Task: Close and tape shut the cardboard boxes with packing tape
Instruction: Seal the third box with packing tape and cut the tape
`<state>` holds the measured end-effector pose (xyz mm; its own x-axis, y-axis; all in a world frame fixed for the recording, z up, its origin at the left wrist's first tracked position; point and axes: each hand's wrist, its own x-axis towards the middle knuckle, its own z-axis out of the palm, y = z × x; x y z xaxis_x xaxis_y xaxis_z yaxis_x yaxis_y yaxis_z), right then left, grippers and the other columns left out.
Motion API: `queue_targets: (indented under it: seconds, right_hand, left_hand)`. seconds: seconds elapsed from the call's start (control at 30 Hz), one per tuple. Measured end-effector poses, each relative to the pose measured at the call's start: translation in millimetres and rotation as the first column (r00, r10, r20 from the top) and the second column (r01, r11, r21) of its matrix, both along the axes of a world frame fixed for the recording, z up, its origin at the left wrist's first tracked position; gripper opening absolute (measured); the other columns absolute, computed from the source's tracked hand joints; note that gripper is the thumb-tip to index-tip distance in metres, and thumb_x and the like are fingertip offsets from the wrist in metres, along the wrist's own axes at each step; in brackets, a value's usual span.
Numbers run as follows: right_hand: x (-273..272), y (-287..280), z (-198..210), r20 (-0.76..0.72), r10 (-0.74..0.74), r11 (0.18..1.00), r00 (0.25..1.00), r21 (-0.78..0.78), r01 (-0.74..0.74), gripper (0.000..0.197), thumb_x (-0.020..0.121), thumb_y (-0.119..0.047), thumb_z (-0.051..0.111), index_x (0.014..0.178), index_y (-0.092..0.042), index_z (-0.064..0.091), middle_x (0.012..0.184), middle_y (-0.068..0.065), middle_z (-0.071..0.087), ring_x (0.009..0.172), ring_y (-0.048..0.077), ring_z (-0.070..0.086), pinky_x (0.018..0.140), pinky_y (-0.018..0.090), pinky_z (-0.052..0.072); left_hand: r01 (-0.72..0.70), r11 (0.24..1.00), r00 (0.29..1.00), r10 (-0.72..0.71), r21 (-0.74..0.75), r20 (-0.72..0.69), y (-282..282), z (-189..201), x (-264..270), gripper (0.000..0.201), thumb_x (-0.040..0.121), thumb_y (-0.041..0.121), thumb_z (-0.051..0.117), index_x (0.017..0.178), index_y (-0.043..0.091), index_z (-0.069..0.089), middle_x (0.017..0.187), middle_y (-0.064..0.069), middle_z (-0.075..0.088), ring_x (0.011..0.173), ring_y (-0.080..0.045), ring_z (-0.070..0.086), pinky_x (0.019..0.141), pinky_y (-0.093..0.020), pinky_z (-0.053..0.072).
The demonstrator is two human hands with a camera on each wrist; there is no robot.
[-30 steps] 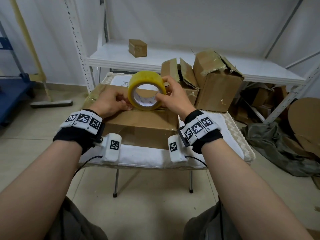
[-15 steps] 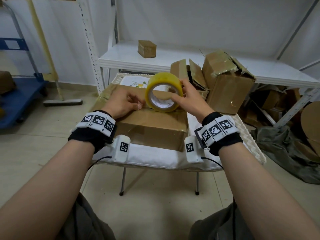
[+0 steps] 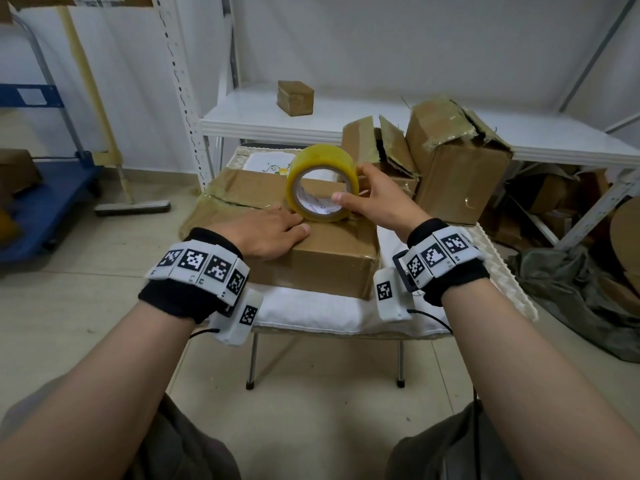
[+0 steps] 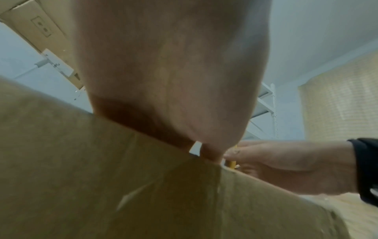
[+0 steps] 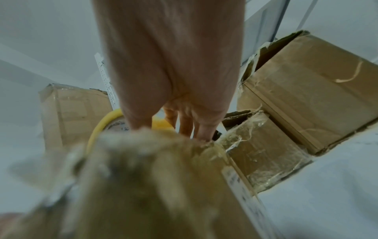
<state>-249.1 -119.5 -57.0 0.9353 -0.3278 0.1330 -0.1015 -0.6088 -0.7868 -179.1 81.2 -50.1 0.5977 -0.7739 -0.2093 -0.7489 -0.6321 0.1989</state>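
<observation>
Seeing from head view: left hand (image 3: 270, 232) lying flat, fingers straight, pressing top of closed cardboard box (image 3: 322, 261) sitting on white-covered surface (image 3: 311, 315). Right hand (image 3: 375, 199) gripping yellow tape roll (image 3: 322, 183), thumb inside core, roll standing on edge on box top. Left wrist view showing only palm on cardboard. Right wrist view adding crumpled glossy tape on torn boxes (image 5: 302, 100) behind. Small box (image 3: 295, 98) sitting on shelf (image 3: 381, 123) farther back.

Soft, even daylight is seen in the head view, with straight lines bowed at the edges. Both wrist views are dimmer, blurred and grainy, with the nearest brown cardboard box (image 5: 143, 186) rendered out of focus.
</observation>
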Motion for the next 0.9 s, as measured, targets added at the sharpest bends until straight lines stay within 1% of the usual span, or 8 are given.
queue_targets:
  seconds: [0.13, 0.23, 0.3, 0.43, 0.63, 0.77, 0.83, 0.9]
  right_hand:
    - [0, 2, -2, -0.007, 0.012, 0.999, 1.0, -0.034, -0.013, 0.059, 0.087, -0.028, 0.079, 0.136, -0.016, 0.047, 0.127, 0.003, 0.061, 0.116, 0.022, 0.06, 0.104, 0.045, 0.049]
    - [1, 0, -3, 0.013, 0.009, 1.0, 1.0, -0.019, -0.009, 0.059, 0.087, -0.025, 0.078, 0.137, -0.017, 0.048, 0.13, 0.004, 0.061, 0.119, 0.022, 0.059, 0.106, 0.048, 0.048]
    - [2, -1, -6, 0.03, -0.001, 1.0, 1.0, -0.021, 0.002, 0.058, 0.088, -0.027, 0.078, 0.137, -0.018, 0.049, 0.128, 0.003, 0.062, 0.116, 0.022, 0.061, 0.104, 0.049, 0.049]
    - [4, 1, -14, 0.109, -0.045, 0.998, 0.993, 0.05, 0.04, 0.054, 0.09, -0.034, 0.075, 0.136, -0.018, 0.051, 0.12, 0.004, 0.064, 0.11, 0.022, 0.063, 0.101, 0.048, 0.052]
    - [2, 0, -14, 0.235, -0.008, 0.993, 0.972, 0.12, -0.021, 0.058, 0.094, -0.04, 0.068, 0.144, -0.02, 0.047, 0.131, 0.003, 0.059, 0.122, 0.021, 0.056, 0.106, 0.047, 0.049]
    - [1, 1, -20, 0.301, 0.003, 0.988, 0.953, 0.148, -0.05, 0.053, 0.098, -0.022, 0.065, 0.146, -0.02, 0.044, 0.123, 0.009, 0.058, 0.111, 0.01, 0.057, 0.097, 0.034, 0.055]
    - [2, 2, -25, 0.317, -0.029, 0.987, 0.948, 0.158, -0.023, 0.053, 0.098, -0.016, 0.063, 0.147, -0.02, 0.042, 0.119, 0.004, 0.058, 0.104, -0.003, 0.056, 0.094, 0.026, 0.055]
    - [3, 2, -29, 0.332, -0.052, 0.985, 0.942, 0.174, -0.007, 0.054, 0.098, -0.011, 0.061, 0.148, -0.019, 0.041, 0.116, 0.001, 0.059, 0.104, -0.003, 0.056, 0.093, 0.024, 0.054]
  left_hand:
    - [0.0, 1.0, 1.0, 0.0, -0.008, -0.007, -2, -6, 5, 0.062, 0.102, 0.059, 0.02, 0.148, 0.023, 0.041, 0.158, -0.006, 0.035, 0.148, -0.022, 0.024, 0.118, -0.043, 0.02]
    - [0.024, 0.999, 0.999, -0.023, 0.042, -0.026, -2, -11, 11, 0.094, 0.083, 0.086, 0.029, 0.156, 0.028, 0.023, 0.163, -0.003, 0.024, 0.15, -0.021, 0.02, 0.121, -0.048, 0.018]
    - [0.044, 0.996, 0.999, -0.045, 0.08, 0.01, 0, -16, 14, 0.114, 0.068, 0.093, 0.045, 0.157, 0.027, 0.018, 0.164, 0.0, 0.019, 0.152, -0.022, 0.014, 0.122, -0.053, 0.014]
    - [0.031, 0.999, 0.99, -0.032, 0.014, 0.138, -1, -32, 13, 0.116, 0.067, 0.074, 0.072, 0.155, 0.022, 0.017, 0.16, 0.0, 0.022, 0.151, -0.024, 0.008, 0.121, -0.055, 0.01]
    - [0.058, 0.989, 0.944, -0.009, -0.137, 0.33, -5, -43, 4, 0.112, 0.065, 0.076, 0.07, 0.151, 0.02, 0.024, 0.151, 0.001, 0.033, 0.146, -0.025, 0.019, 0.123, -0.051, 0.009]
    - [0.066, 0.989, 0.916, -0.007, -0.134, 0.402, -8, -48, 2, 0.118, 0.061, 0.079, 0.069, 0.153, 0.02, 0.023, 0.158, -0.003, 0.026, 0.151, -0.028, 0.01, 0.123, -0.053, 0.001]
    - [0.074, 0.99, 0.911, -0.017, -0.123, 0.413, -8, -49, 3, 0.12, 0.061, 0.08, 0.068, 0.153, 0.019, 0.021, 0.16, -0.004, 0.024, 0.153, -0.026, 0.005, 0.123, -0.053, -0.003]
    - [0.071, 0.989, 0.919, -0.015, -0.13, 0.394, -8, -50, 4, 0.12, 0.061, 0.079, 0.069, 0.153, 0.018, 0.022, 0.16, -0.003, 0.025, 0.153, -0.023, 0.007, 0.123, -0.052, -0.003]
